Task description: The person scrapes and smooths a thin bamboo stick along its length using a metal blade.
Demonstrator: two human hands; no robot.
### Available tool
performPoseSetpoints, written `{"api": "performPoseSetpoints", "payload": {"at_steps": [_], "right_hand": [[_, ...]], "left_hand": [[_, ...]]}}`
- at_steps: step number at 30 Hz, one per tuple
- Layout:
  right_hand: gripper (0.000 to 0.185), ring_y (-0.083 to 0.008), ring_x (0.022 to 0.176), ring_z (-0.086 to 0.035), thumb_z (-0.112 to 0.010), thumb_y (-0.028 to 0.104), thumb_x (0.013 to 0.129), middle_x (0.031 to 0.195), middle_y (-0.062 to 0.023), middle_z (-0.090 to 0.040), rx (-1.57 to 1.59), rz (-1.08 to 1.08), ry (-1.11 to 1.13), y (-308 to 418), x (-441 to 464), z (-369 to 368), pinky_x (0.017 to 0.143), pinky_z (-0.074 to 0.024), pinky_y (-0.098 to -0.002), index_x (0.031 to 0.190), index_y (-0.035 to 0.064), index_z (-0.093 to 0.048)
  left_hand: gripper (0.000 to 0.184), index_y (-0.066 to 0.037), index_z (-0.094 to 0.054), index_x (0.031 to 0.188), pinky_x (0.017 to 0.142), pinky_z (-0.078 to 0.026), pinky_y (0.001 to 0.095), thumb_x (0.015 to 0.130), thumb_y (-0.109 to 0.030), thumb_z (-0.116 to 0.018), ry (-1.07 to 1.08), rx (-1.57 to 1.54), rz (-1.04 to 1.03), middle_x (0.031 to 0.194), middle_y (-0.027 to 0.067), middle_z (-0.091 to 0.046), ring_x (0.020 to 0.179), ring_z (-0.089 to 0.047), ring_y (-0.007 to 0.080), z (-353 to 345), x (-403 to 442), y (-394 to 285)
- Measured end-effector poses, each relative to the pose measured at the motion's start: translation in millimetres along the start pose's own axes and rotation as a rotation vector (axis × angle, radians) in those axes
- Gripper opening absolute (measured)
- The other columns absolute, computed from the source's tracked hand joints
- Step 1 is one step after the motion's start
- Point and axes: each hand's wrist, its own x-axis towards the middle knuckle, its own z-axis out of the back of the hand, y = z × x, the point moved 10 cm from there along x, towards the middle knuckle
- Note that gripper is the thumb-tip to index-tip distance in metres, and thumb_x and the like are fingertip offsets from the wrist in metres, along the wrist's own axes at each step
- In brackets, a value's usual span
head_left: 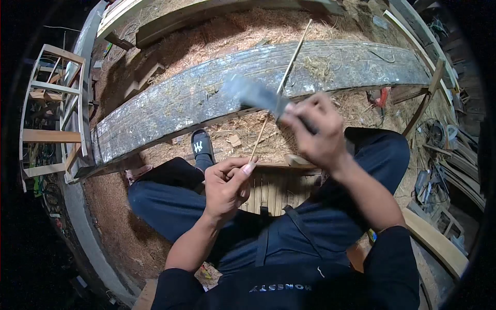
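In the head view, my left hand (225, 187) pinches the near end of a long, thin wooden stick (294, 60). The stick slants up and away to the right, crossing over a worn plank. My right hand (321, 129) is wrapped round the dark handle of a broad-bladed knife (254, 94). The blade points left and is smeared by motion. It overlaps the middle of the stick; I cannot tell whether the two touch.
The long grey plank (170, 103) curves across in front of my knees, with wood shavings (318, 67) on it. Shavings also cover the floor. A wooden frame (51, 119) stands at left. A red-handled tool (383, 97) lies beyond my right knee, and curved boards (462, 178) are at right.
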Motion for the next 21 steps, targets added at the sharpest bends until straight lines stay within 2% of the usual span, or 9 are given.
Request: {"api": "performPoseSetpoints", "payload": {"at_steps": [2,4,5,6,10,12,16,19,21], "right_hand": [[0.017,-0.0192,0.062,-0.064,-0.08,0.016,0.085,0.087,-0.01,-0.06,-0.013,-0.091,0.038,-10,3,2,0.048,-0.0537,-0.0319,0.097,0.0052,-0.074],[0.017,-0.0234,0.079,-0.069,-0.083,0.004,0.081,0.093,-0.0125,-0.065,0.129,-0.075,0.172,22,-11,-13,0.066,-0.0566,-0.0343,0.095,0.0014,-0.075],[0.02,-0.0208,0.066,-0.068,-0.082,0.017,0.083,0.088,-0.0085,-0.062,0.218,0.019,0.166,39,-17,-19,0.052,-0.0568,-0.0336,0.099,0.0073,-0.076],[0.019,-0.0213,0.065,-0.068,-0.082,0.017,0.083,0.088,-0.0085,-0.061,0.211,0.058,0.159,49,-17,-16,0.053,-0.0571,-0.0348,0.098,0.0074,-0.075],[0.018,-0.0217,0.066,-0.063,-0.078,0.018,0.089,0.089,-0.0114,-0.06,-0.005,-0.13,0.038,-18,7,6,0.053,-0.0527,-0.0346,0.099,0.0039,-0.073],[0.019,-0.0222,0.066,-0.065,-0.08,0.017,0.087,0.089,-0.0117,-0.061,-0.046,-0.119,0.058,-6,6,5,0.054,-0.0538,-0.0345,0.098,0.0032,-0.073],[0.019,-0.0257,0.066,-0.068,-0.08,0.019,0.087,0.09,-0.0132,-0.061,0.18,-0.023,0.166,41,-11,-12,0.054,-0.0551,-0.0373,0.096,0.0032,-0.072],[0.018,-0.0262,0.068,-0.067,-0.079,0.018,0.088,0.09,-0.0135,-0.061,-0.026,-0.171,0.08,-8,7,7,0.056,-0.0544,-0.0381,0.096,0.0034,-0.072],[0.017,-0.0253,0.068,-0.067,-0.078,0.018,0.088,0.091,-0.0123,-0.062,-0.039,-0.128,0.106,-5,9,6,0.056,-0.0544,-0.0368,0.096,0.0049,-0.073]], "left_hand": [[0.022,0.005,-0.071,0.117,0.04,-0.03,0.0225,0.099,-0.007,-0.069,0.01,-0.008,-0.019,0.059,-0.0038,-0.054,0.044,-0.042,0.0036,-3,-2,0],[0.023,0.006,-0.071,0.118,0.04,-0.03,0.0226,0.099,-0.008,-0.068,0.018,-0.006,0.001,0.059,-0.0039,-0.054,0.044,-0.042,0.0037,-3,-2,0],[0.023,0.006,-0.071,0.119,0.04,-0.03,0.0227,0.1,-0.008,-0.068,0.024,0.003,0.034,0.059,-0.004,-0.053,0.044,-0.041,0.0037,-3,-1,2],[0.023,0.006,-0.071,0.119,0.04,-0.03,0.0227,0.1,-0.008,-0.068,0.023,0.009,0.034,0.059,-0.004,-0.053,0.044,-0.041,0.0037,-3,1,1],[0.024,0.006,-0.071,0.119,0.04,-0.029,0.0226,0.101,-0.008,-0.067,0.016,-0.035,0.024,0.058,-0.004,-0.052,0.044,-0.039,0.0033,-3,-1,3],[0.024,0.007,-0.07,0.12,0.041,-0.028,0.0229,0.101,-0.008,-0.066,0.048,-0.084,0.0,0.058,-0.0039,-0.052,0.044,-0.038,0.0029,-6,-3,1],[0.022,0.007,-0.07,0.119,0.041,-0.027,0.0234,0.102,-0.006,-0.063,0.044,-0.084,0.003,0.058,-0.0042,-0.051,0.043,-0.037,0.0025,-1,-4,1],[0.022,0.007,-0.07,0.119,0.04,-0.029,0.0228,0.102,-0.006,-0.063,0.053,-0.065,0.024,0.058,-0.004,-0.051,0.043,-0.037,0.0025,-2,-16,0],[0.021,0.007,-0.07,0.117,0.039,-0.03,0.0222,0.102,-0.006,-0.063,0.049,-0.07,0.033,0.058,-0.0034,-0.051,0.042,-0.038,0.0023,-5,-23,-2]]}}
